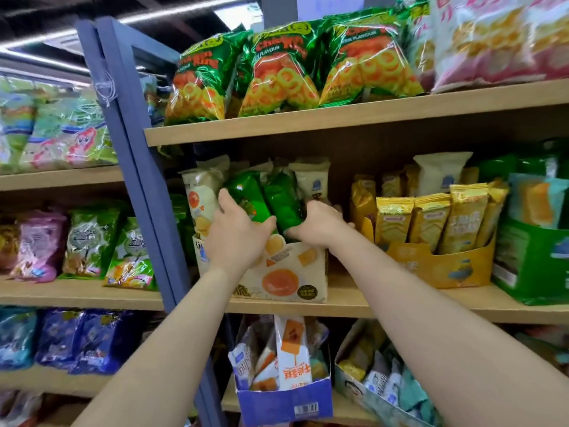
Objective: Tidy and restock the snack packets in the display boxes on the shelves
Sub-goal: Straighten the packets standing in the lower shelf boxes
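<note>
Below the cream cardboard display box (277,278), printed with orange yolk discs, a blue card box (283,402) holds slim white-and-orange packets (292,352). At the cream box's open top, the left hand (237,232) and right hand (320,223) curl round two glossy green foil packets (280,201), one from each side. Matte cream pillow packets (311,180) stand behind them in the same box. Right of it, crinkled yellow foil packets (428,223) fill a yellow card box (446,266).

1. Top shelf (338,118) — green ring-snack bags (277,66) stand along its front edge.
2. Middle shelf (369,300) — a white display box (277,272), a yellow display box (431,269) and a green box (529,263) sit side by side.
</note>
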Motion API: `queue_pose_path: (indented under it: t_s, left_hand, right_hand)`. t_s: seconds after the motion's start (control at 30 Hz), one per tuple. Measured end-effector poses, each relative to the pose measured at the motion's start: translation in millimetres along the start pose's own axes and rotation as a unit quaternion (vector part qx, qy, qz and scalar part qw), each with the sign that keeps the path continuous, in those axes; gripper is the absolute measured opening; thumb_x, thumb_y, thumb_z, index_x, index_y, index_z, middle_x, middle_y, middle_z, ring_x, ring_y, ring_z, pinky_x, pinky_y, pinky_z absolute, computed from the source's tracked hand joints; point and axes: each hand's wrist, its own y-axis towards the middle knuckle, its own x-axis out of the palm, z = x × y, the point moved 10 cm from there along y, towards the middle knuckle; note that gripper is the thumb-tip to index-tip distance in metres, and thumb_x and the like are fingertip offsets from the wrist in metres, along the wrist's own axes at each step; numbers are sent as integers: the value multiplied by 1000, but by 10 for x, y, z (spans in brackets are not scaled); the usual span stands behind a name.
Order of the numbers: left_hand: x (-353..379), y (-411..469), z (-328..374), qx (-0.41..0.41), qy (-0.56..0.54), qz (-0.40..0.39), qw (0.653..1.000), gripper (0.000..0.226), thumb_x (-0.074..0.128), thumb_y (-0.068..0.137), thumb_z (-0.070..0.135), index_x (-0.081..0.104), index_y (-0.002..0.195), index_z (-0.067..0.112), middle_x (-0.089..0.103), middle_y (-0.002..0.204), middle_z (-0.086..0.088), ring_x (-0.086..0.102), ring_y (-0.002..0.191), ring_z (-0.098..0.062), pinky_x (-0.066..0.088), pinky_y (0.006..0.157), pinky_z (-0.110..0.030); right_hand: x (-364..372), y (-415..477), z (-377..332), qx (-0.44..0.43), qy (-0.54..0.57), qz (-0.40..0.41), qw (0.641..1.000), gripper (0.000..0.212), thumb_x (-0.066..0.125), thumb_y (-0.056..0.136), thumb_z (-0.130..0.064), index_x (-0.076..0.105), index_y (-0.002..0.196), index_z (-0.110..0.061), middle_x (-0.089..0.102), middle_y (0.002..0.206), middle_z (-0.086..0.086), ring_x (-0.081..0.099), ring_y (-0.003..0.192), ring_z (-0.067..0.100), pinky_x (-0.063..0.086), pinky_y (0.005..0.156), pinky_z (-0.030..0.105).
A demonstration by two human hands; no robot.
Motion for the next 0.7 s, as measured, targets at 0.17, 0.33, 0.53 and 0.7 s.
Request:
queue_pose_path:
  t_s: [0.17, 0.33, 0.53, 0.7]
  left_hand:
    - [3, -4, -31, -21, -22, -2, 1000, 98, 69, 84, 38, 4, 153, 11, 51, 84, 6, 58, 90, -28, 39, 70, -32]
    - [69, 40, -155, -52, -120, -4, 991, 82, 76, 72, 32, 32, 140, 17, 55, 104, 3, 57, 99, -25, 42, 76, -31]
    - [-47, -21, -111, -20, -217, 42, 975, 71, 73, 79, 20, 27, 133, 18, 55, 93, 3, 61, 90, -24, 51, 74, -35]
    - [-388, -210, 169, 97, -326, 101, 935, 75, 81, 76, 15, 32, 133, 22, 57, 112, 6, 61, 103, -8, 53, 87, -27]
  right_hand:
    - [58, -3, 16, 2, 51, 4, 999, 38, 71, 81, -45, 50, 99, -20, 53, 102, 1, 49, 111, 30, 33, 91, 45]
    - [-168, -163, -203, -122, 53, 85, 988, 36, 77, 75, -35, 58, 102, -20, 49, 95, -3, 53, 94, 21, 44, 83, 37]
    - [-634, -745, -176, -249, 267, 182, 913, 44, 80, 80, -25, 54, 114, -28, 63, 106, -15, 58, 98, -3, 49, 80, 13]
    - [-1037, -1121, 170, -252, 362, 260, 859, 48, 83, 76, -26, 53, 113, -21, 68, 101, -10, 67, 96, 7, 56, 81, 28]
